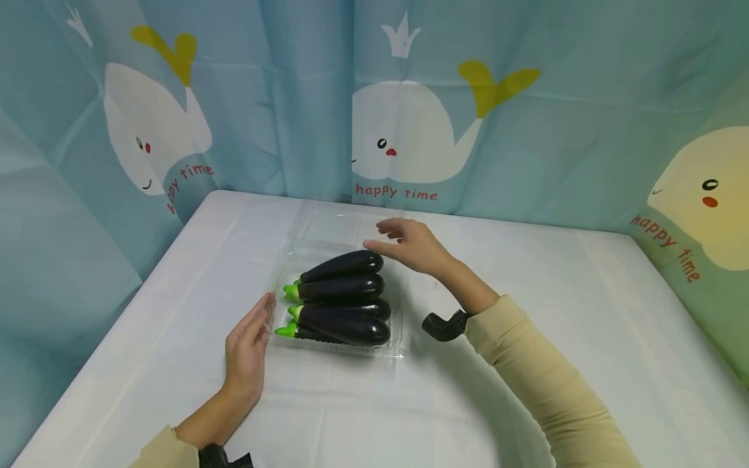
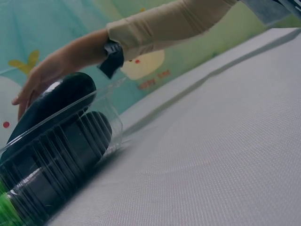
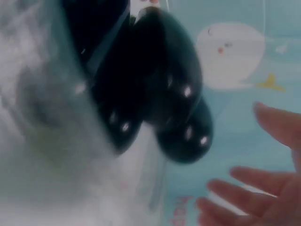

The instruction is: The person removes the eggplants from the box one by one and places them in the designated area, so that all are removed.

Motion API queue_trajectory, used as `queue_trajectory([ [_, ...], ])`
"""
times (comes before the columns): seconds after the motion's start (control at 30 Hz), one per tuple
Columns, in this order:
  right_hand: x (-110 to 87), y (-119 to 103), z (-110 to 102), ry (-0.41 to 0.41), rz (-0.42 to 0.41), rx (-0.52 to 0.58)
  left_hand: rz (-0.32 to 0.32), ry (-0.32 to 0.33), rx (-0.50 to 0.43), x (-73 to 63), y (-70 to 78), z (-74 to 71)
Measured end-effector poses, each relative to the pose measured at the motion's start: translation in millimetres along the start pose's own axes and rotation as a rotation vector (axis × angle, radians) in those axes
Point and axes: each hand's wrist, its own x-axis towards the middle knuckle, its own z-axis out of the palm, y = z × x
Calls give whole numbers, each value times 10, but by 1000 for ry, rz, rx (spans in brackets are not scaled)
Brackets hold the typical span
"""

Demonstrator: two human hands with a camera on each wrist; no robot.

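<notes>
Several glossy dark eggplants (image 1: pixel 345 324) with bright green stems lie side by side and piled in a clear plastic clamshell box (image 1: pixel 357 352). The box's transparent lid (image 1: pixel 324 225) is folded back behind it. Along the box's left side rests my left hand (image 1: pixel 247 354), fingers extended against the wall. My right hand (image 1: pixel 414 246) hovers by the far right corner, just past the farthest eggplant, with thumb and fingers spread and nothing held. The right wrist view shows the same right hand (image 3: pixel 263 197) apart from the blunt eggplant ends (image 3: pixel 169 80).
A white cloth-covered table (image 1: pixel 526 286) carries the box. Behind and at both sides hangs a blue curtain (image 1: pixel 316 97) printed with whales. Black wrist-worn devices sit at both cuffs, the right one (image 1: pixel 446 325) near the box's right side.
</notes>
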Motion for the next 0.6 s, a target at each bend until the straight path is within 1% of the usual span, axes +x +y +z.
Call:
queue_trajectory([
  [0.17,73,-127,6,-186,-59,-75,-20,12,12,-10,4,9],
  [0.3,142,-188,31,-298,-99,-108,-17,7,11,-15,-12,12],
  [0.43,228,-229,80,-372,-138,-116,-6,3,1,-4,-10,14],
  [0.6,324,-265,132,-422,-174,-161,-4,5,5,1,0,12],
])
